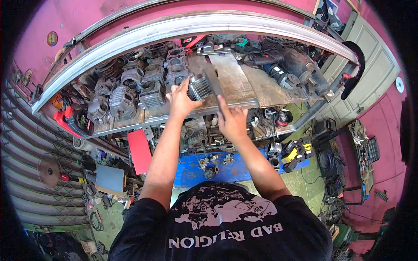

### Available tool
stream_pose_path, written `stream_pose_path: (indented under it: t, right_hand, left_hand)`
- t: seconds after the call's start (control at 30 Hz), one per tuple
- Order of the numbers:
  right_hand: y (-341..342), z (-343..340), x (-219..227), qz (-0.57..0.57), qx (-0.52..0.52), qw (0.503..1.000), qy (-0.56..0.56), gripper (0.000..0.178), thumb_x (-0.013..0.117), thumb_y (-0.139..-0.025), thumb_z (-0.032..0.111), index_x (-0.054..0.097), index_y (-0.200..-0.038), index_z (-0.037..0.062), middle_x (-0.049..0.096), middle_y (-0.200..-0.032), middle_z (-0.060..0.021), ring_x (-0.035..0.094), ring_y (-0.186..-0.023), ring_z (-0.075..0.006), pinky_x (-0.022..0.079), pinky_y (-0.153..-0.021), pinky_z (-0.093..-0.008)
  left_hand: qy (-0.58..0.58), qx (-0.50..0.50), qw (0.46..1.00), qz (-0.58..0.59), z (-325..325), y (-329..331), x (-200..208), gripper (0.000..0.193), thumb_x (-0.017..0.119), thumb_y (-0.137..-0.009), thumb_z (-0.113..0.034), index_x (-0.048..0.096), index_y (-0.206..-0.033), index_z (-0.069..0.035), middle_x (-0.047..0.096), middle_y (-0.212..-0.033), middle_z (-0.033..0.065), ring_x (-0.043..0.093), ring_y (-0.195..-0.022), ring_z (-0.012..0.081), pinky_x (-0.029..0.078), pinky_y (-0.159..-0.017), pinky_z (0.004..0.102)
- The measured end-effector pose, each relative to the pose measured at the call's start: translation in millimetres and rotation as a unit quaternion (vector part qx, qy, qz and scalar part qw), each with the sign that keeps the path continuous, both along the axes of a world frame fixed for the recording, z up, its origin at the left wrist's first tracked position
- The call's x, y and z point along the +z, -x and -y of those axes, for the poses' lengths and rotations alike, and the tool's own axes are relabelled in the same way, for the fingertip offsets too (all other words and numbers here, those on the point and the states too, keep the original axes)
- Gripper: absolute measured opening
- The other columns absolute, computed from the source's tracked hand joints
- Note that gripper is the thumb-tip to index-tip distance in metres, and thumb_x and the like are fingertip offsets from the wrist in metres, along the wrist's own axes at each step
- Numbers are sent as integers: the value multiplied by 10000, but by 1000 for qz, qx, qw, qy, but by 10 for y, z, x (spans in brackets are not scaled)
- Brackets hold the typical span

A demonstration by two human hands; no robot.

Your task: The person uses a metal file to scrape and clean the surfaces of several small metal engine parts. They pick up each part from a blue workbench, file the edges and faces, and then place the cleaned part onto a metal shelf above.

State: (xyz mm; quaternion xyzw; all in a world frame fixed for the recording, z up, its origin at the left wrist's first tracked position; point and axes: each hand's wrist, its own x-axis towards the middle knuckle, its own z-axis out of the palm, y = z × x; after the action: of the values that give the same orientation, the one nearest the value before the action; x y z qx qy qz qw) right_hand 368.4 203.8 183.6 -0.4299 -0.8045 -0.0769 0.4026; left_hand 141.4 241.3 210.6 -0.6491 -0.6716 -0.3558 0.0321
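Observation:
A silvery finned engine cylinder [200,88] sits on the front part of the upper shelf [237,89]. My left hand [182,101] grips it from the left, thumb along its near side and fingers around the back. In my right hand [234,123] is a long, flat, dark bar-like tool [212,81], its index finger stretched along it. The tool lies against or just over the cylinder's right side; its far end is blurred, so its exact kind does not show.
Several grey engine cylinders [123,102] crowd the shelf's left. Dark motor-like parts [300,69] lie at its right. A pale metal beam [209,21] crosses above. Below stand a blue bench [235,168] with carburettor-like parts [211,171] and a red panel [139,151].

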Motion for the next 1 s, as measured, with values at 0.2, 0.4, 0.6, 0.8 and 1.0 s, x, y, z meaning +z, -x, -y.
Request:
stream_pose_path:
  t: [0.2, 0.4, 0.6, 0.8, 1.0]
  right_hand:
    - [-88, 14, 44, 16, -20, 998, 63, 723, 722, -906, 187, 461, -1579, 211, 721, -814, -64, 635, -808, -295, 364, -824, -465]
    - [-153, 15, 62, 24, 2, 999, 48, 726, 702, -921, 176, 430, -1593, 170, 733, -842, -98, 660, -813, -302, 374, -811, -469]
    - [-103, -23, 31, -23, 55, 998, -15, 717, 703, -922, 176, 440, -1589, 203, 735, -837, -113, 664, -780, -317, 381, -818, -475]
    - [-142, -148, 87, -5, 41, 997, 66, 697, 696, -935, 229, 443, -1585, 228, 732, -829, -119, 665, -825, -328, 394, -843, -490]
    - [-324, -329, 192, 36, 13, 996, 83, 675, 682, -942, 228, 451, -1577, 227, 714, -766, -90, 666, -764, -324, 390, -795, -473]
  left_hand:
    - [19, -4, 1000, 3, 8, 1, 59, 1106, 964, -536, -427, 546, -1515, -128, 652, -1441, 31, 584, -1173, 294, 385, -979, 511]
    - [38, -12, 999, 5, 35, 21, 143, 1072, 965, -535, -425, 573, -1491, -140, 705, -1334, 57, 592, -1153, 299, 393, -971, 514]
    - [53, 0, 999, 6, -45, 50, 121, 1055, 962, -546, -424, 571, -1489, -155, 721, -1260, 95, 588, -1165, 322, 397, -970, 528]
    - [21, 18, 1000, -6, -89, 4, 48, 1065, 956, -542, -435, 567, -1486, -134, 733, -1175, 122, 589, -1150, 337, 404, -977, 530]
    - [15, 5, 1000, 24, -39, 52, -34, 1071, 978, -537, -456, 570, -1470, -123, 700, -1254, 109, 550, -1173, 342, 378, -993, 551]
